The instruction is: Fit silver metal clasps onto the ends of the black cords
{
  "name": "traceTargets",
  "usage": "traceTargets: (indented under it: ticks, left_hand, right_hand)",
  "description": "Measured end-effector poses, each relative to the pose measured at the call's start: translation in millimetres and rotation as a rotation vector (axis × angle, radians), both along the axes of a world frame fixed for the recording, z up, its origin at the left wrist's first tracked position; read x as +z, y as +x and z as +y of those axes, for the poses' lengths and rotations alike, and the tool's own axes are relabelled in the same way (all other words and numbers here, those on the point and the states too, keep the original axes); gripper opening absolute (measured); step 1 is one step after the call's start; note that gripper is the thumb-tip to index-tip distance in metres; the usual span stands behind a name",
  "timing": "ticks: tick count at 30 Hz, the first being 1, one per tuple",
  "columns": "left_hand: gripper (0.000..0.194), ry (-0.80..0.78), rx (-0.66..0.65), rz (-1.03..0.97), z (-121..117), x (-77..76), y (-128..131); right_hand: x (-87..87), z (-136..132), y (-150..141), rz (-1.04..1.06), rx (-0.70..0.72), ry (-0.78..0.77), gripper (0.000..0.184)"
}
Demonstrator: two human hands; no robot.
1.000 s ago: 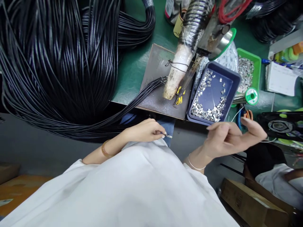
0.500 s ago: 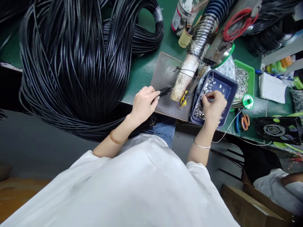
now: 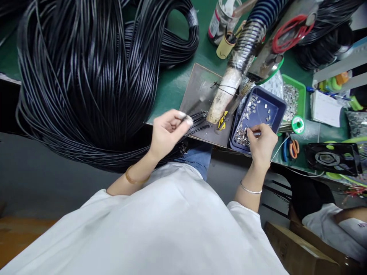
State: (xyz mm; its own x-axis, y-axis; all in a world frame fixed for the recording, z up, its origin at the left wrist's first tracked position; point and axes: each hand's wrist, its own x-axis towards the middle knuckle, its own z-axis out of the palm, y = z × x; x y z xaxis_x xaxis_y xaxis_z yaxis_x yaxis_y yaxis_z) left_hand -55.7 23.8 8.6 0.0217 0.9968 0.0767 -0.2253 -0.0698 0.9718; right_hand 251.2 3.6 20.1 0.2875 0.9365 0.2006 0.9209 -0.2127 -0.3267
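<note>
My left hand (image 3: pixel 169 133) is closed, thumb against fingers, over the near left of the brown board (image 3: pixel 196 82). A black cable (image 3: pixel 195 106), smeared by motion, sticks out from its fingertips toward the upper right. Several more black cables (image 3: pixel 197 124) lie on the board beside that hand, their ends near the taped white nozzle (image 3: pixel 219 103). My right hand (image 3: pixel 262 143) is pinched over the front of the blue tray (image 3: pixel 273 101), just above small metal connectors (image 3: pixel 242 135). Whatever its fingertips hold is too small to name.
A large bundle of black cable (image 3: pixel 94 76) fills the left of the green table (image 3: pixel 169 89). Right of the blue tray are a green tray (image 3: pixel 301 91), a solder spool (image 3: pixel 298 125), orange-handled scissors (image 3: pixel 294 148) and a black fan (image 3: pixel 332 158). Another person's arm (image 3: pixel 351 215) shows at lower right.
My left hand has moved left and lifted away from the other cables, which now lie apart on the board. My right hand has shifted slightly down and right at the blue tray.
</note>
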Motion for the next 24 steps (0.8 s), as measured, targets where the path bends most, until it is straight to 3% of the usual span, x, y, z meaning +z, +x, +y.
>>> traceTargets:
  ticks: [2,5,6,7,8,9,11,13,15,17,20,24]
  left_hand:
    - [0.016,0.006,-0.323,0.064,-12.1,11.6,3.4]
    - [0.016,-0.052,-0.977,0.094,-28.6,14.8,15.4]
    - [0.017,-0.092,-1.120,0.078,-33.3,10.8,22.2]
    - [0.017,-0.150,-1.173,0.052,-37.6,4.5,29.9]
    - [0.018,-0.218,-1.175,0.032,-41.2,-3.3,37.8]
    - [0.020,-0.265,-1.083,0.023,-44.2,-12.0,45.1]
    - [0.025,-0.250,-0.766,0.061,-47.0,-27.7,54.1]
    - [0.024,-0.063,-0.432,0.269,-44.2,-36.4,52.8]
    - [0.026,0.161,-0.199,0.513,-35.4,-36.4,42.8]
    - [0.029,0.277,-0.088,0.665,-22.8,-30.3,30.5]
    - [0.028,0.311,-0.002,0.784,-6.8,-20.0,20.6]
    - [0.023,0.284,-0.126,0.663,-9.3,-17.5,30.7]
  right_hand:
    - [-0.2,-0.7,-1.9,-0.077,0.005,-0.009,0.009]
    - [1.5,-1.4,-5.1,-0.213,0.051,-0.048,0.008]
    - [2.8,-1.5,-6.3,-0.251,0.069,-0.068,0.008]
    - [4.3,-1.3,-7.7,-0.285,0.086,-0.090,0.007]
    - [5.9,-1.0,-9.1,-0.317,0.098,-0.112,0.007]
    - [7.3,-0.4,-10.4,-0.349,0.102,-0.137,0.006]
    - [8.9,1.1,-12.1,-0.406,0.090,-0.179,0.007]
    - [7.8,2.6,-11.1,-0.433,0.076,-0.191,0.009]
    - [4.1,3.5,-6.9,-0.403,0.079,-0.158,0.008]
    - [-0.8,3.6,-1.0,-0.326,0.076,-0.096,0.005]
    - [-5.7,1.9,4.1,-0.188,0.017,0.058,0.005]
    - [-2.9,-5.9,-9.2,0.029,-0.069,0.339,0.011]
